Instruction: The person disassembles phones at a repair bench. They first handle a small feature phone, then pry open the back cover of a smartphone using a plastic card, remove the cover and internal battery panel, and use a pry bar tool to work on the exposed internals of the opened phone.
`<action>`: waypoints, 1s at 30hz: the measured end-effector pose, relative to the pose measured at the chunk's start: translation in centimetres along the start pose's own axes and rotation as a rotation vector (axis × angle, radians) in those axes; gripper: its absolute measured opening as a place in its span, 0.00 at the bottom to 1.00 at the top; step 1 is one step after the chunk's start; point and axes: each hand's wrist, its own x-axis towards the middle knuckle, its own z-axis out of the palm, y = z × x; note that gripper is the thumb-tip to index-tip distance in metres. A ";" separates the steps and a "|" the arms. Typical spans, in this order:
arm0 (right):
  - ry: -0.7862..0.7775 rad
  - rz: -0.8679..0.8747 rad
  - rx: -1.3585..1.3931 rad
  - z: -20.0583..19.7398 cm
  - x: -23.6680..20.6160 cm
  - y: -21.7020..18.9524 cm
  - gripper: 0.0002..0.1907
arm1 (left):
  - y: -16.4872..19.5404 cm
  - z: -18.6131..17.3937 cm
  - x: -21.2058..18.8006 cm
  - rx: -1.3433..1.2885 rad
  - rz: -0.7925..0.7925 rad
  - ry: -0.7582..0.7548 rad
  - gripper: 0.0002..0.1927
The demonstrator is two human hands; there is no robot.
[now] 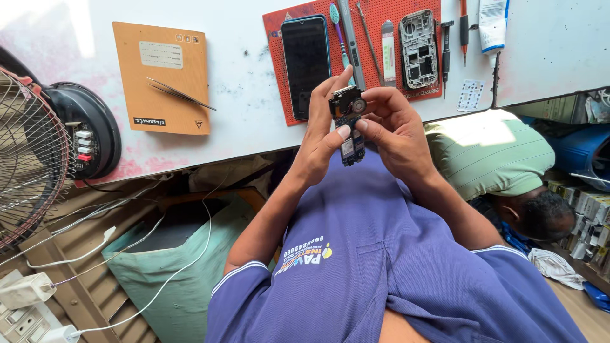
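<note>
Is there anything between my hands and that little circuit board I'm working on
Nothing visible. The left hand and the right hand both grip the circuit board directly, fingertips on it, held up above the red mat.

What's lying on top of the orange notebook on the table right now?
Only a pair of metal tweezers lies on the orange notebook, slanting across its right half, with the tips past the right edge. Whatever is under the notebook is covered and cannot be seen.
</note>
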 end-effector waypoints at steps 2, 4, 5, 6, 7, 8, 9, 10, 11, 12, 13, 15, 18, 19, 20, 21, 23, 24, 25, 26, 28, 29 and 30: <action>0.042 -0.089 -0.083 -1.9 0.3 -0.1 0.21 | -0.7 -0.3 -0.1 0.030 -0.030 0.032 0.42; 0.163 -0.252 -0.399 -4.6 1.3 -0.7 0.20 | -1.6 -0.5 -0.2 0.013 -0.051 0.094 0.40; 0.211 -0.288 -0.484 -6.2 2.0 -1.3 0.19 | -2.1 -0.8 -0.4 0.012 -0.051 0.132 0.40; 0.262 -0.323 -0.569 -7.9 2.6 -1.9 0.18 | -2.5 -1.1 -0.6 0.011 -0.053 0.167 0.39; 0.267 -0.348 -0.658 -9.5 3.4 -2.5 0.17 | -2.8 -1.3 -0.8 0.008 -0.055 0.203 0.38; 0.270 -0.372 -0.746 -10.7 4.0 -2.7 0.16 | -3.1 -1.6 -1.0 -0.016 -0.073 0.218 0.37; 0.262 -0.374 -0.805 -11.7 4.6 -2.9 0.16 | -3.4 -1.8 -1.2 -0.039 -0.089 0.233 0.37; 0.251 -0.375 -0.861 -12.6 5.2 -2.9 0.16 | -3.6 -2.0 -1.3 -0.062 -0.105 0.250 0.37; 0.239 -0.377 -0.918 -13.2 5.6 -2.9 0.17 | -3.7 -2.2 -1.5 -0.063 -0.104 0.255 0.36; 0.242 -0.365 -0.922 -13.6 5.8 -2.8 0.17 | -3.7 -2.3 -1.6 -0.065 -0.104 0.263 0.36; 0.243 -0.354 -0.926 -13.8 6.1 -2.8 0.17 | -3.8 -2.4 -1.7 -0.066 -0.103 0.273 0.36; 0.241 -0.339 -0.922 -14.1 6.5 -2.9 0.16 | -3.8 -2.6 -1.8 -0.086 -0.101 0.302 0.35; 0.235 -0.325 -0.910 -14.2 6.6 -3.0 0.16 | -3.8 -2.8 -2.2 -0.100 -0.103 0.337 0.35; 0.231 -0.326 -0.919 -14.3 6.6 -3.1 0.16 | -3.8 -2.8 -2.3 -0.102 -0.103 0.346 0.35; 0.228 -0.326 -0.927 -14.3 6.5 -3.1 0.16 | -3.8 -2.8 -2.3 -0.104 -0.104 0.349 0.35; 0.227 -0.325 -0.931 -14.3 6.5 -3.2 0.16 | -3.8 -2.8 -2.4 -0.106 -0.104 0.353 0.35; 0.229 -0.325 -0.937 -14.4 6.4 -3.2 0.16 | -3.9 -2.9 -2.4 -0.106 -0.106 0.355 0.34; 0.229 -0.325 -0.936 -14.4 6.4 -3.1 0.16 | -3.9 -2.9 -2.4 -0.104 -0.110 0.352 0.34; 0.229 -0.325 -0.935 -14.5 6.3 -3.0 0.16 | -3.9 -2.9 -2.4 -0.103 -0.114 0.349 0.34; 0.229 -0.325 -0.934 -14.4 6.3 -3.0 0.16 | -3.9 -3.0 -2.4 -0.103 -0.114 0.346 0.34; 0.240 -0.335 -0.968 -14.3 6.3 -2.8 0.16 | -3.9 -3.0 -2.3 -0.104 -0.114 0.341 0.34; 0.244 -0.341 -0.986 -14.2 6.3 -2.8 0.15 | -3.9 -3.0 -2.3 -0.098 -0.116 0.338 0.34; 0.257 -0.339 -0.986 -14.1 6.3 -2.7 0.15 | -3.9 -3.0 -2.2 -0.093 -0.119 0.336 0.34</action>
